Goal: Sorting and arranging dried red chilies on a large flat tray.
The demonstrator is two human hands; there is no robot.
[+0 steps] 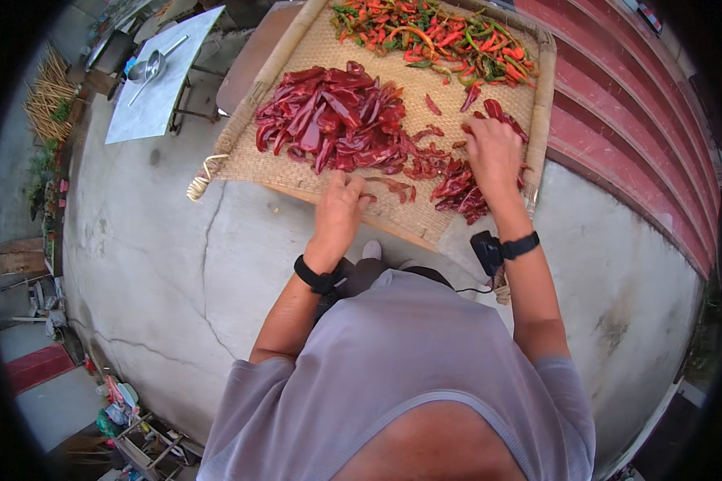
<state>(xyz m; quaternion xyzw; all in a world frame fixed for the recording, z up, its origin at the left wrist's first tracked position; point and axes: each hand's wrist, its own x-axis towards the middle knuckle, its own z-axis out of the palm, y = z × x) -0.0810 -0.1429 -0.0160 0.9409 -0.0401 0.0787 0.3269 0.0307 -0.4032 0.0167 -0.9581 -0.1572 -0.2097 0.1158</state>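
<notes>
A big woven tray lies in front of me. On it sit a heap of dark red dried chillies in the middle and a mixed heap of red, orange and green chillies at the far edge. My left hand rests palm down on the tray's near edge, fingertips touching a loose red chilli. My right hand lies on a smaller pile of red chillies at the right, fingers curled among them; whether it grips any is hidden. Both wrists wear black bands.
A grey metal table with a steel ladle stands at the far left. Red steps run along the right. The cracked concrete floor spreads below, with clutter and crates at the lower left.
</notes>
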